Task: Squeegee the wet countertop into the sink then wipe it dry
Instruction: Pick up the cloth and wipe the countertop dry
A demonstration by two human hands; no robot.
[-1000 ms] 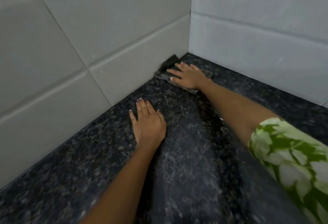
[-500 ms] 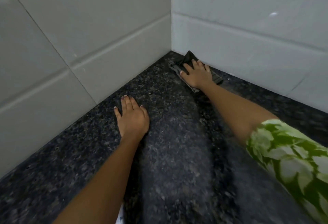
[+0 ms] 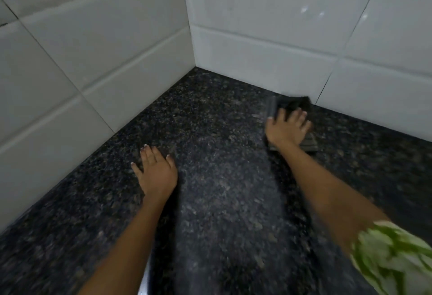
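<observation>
The countertop [image 3: 217,135] is dark speckled granite that runs into a corner of white tiled walls. My right hand [image 3: 286,128] presses flat on a dark grey cloth [image 3: 297,105] lying on the counter beside the right-hand wall; the cloth shows beyond the fingertips and beside the wrist, blurred by motion. My left hand [image 3: 155,170] rests palm down on the counter near the left wall, fingers spread, with nothing in it. No squeegee is in view.
White tiled walls [image 3: 117,44] enclose the counter on the left and at the back. A pale metallic edge [image 3: 146,278], perhaps the sink rim, shows at the bottom under my left forearm. A green-and-white sleeve [image 3: 392,255] covers my right upper arm.
My right hand has slid the cloth out of the wall corner and to the right along the back wall. My left hand has stayed planted on the counter.
</observation>
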